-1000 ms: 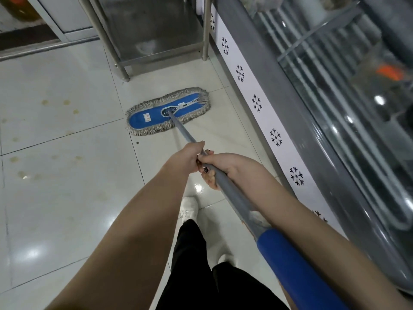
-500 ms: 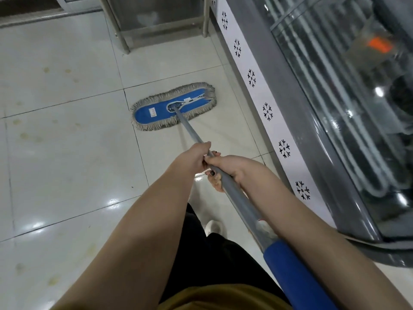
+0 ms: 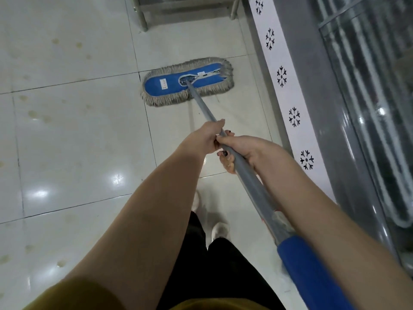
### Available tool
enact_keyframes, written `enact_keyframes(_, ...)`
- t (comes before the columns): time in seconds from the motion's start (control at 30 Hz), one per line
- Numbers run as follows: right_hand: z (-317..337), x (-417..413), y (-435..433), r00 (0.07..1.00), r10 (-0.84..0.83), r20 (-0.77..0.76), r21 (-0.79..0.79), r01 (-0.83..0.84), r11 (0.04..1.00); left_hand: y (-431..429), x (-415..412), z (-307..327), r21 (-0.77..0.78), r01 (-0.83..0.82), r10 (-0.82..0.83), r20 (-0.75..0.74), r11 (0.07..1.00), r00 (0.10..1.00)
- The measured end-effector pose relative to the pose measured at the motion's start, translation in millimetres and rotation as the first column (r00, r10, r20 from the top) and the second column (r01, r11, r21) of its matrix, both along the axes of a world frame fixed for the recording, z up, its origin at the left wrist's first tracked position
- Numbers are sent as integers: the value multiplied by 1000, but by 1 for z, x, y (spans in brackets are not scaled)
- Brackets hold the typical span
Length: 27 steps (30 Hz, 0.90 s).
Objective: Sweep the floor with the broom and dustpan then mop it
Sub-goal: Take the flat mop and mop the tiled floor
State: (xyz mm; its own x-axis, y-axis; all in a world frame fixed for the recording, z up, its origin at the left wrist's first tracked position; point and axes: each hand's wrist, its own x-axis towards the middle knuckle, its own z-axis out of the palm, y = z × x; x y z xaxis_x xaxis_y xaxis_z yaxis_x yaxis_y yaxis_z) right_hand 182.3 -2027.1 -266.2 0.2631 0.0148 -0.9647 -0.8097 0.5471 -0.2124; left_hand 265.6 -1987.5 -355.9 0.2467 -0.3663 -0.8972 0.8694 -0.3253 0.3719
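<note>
A flat blue mop head (image 3: 186,81) with a grey fringe lies on the white tiled floor (image 3: 71,139), ahead of me. Its grey handle (image 3: 252,186) runs back towards me and ends in a blue grip at the lower right. My left hand (image 3: 205,137) grips the handle further up the shaft. My right hand (image 3: 241,151) grips it just behind, the two hands touching. No broom or dustpan is in view.
A glass-fronted display case (image 3: 348,121) with a white snowflake strip (image 3: 288,95) runs along the right side. Legs of a metal stand (image 3: 143,21) rise at the top. Yellowish spots (image 3: 38,115) mark the tiles on the left. My shoes (image 3: 220,229) show below the hands.
The mop head has come back towards me along the display case, away from the metal stand. Both hands keep the same grip on the handle.
</note>
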Motion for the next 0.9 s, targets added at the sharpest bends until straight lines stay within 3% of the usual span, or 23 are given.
enact_keyframes(0.43,-9,107,-16,999,-43,24,26,42,999,-18,109,-6,-6,7,-6,11,1000,1000)
enact_keyframes(0.77,-3,72,38,996,-80,47,20,79,997,27,81,0,85,150,-153,35,985,988)
enact_keyframes(0.9,4,36,57,998,-61,34,10,61,998,50,47,6,53,180,-181,19,982,983)
